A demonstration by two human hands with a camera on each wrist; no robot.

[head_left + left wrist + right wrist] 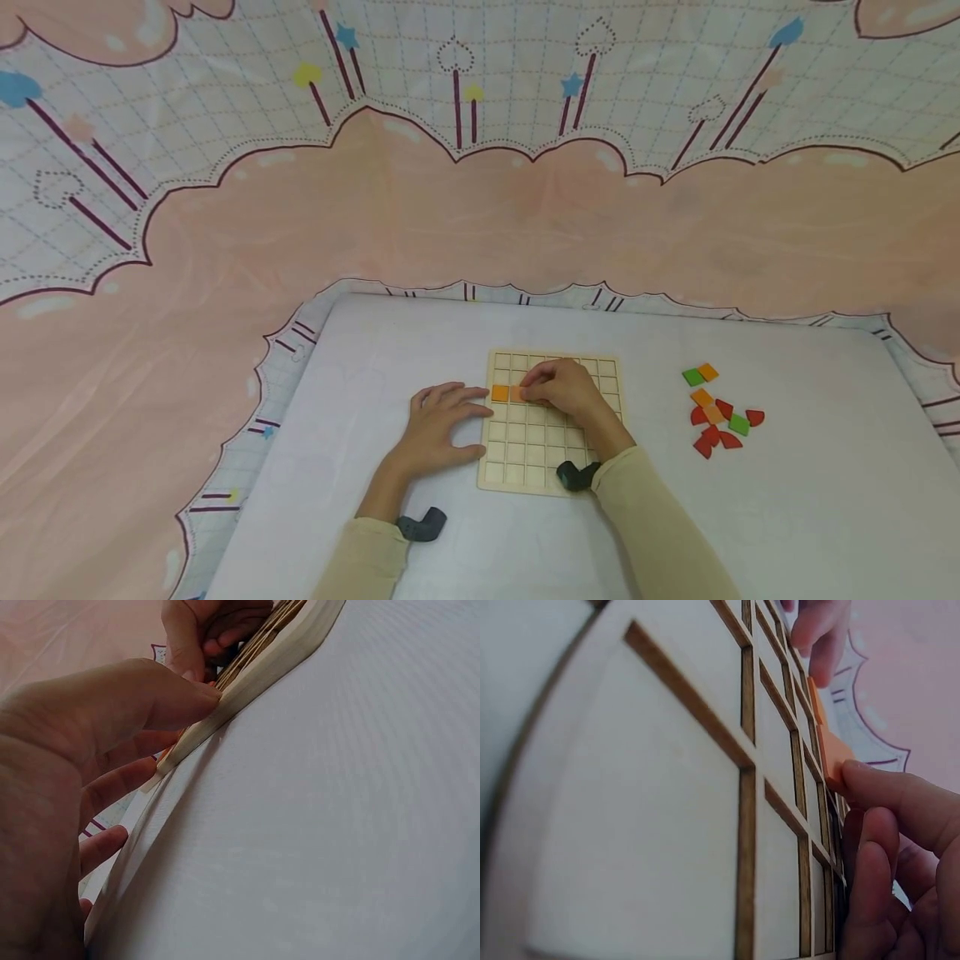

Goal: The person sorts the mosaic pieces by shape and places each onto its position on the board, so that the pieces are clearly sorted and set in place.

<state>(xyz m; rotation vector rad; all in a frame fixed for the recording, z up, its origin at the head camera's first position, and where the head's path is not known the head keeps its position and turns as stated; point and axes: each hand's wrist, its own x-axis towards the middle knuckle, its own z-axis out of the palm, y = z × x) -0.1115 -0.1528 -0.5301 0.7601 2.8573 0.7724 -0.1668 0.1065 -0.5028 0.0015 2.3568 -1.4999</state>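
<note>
Pinched by right hand: orange tile, right of orange square; left hand, fingers apart, touching gridded board's left edge.

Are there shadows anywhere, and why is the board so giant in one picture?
Left wrist view: dim, with a soft shadow on the white table beside the board; right wrist view: the board looks giant because the camera is close; head view: brighter, board smaller.

Right-hand grip pinches orange square on board
Left-hand grip at its nine o'clock edge; loose pieces at three o'clock.
</note>
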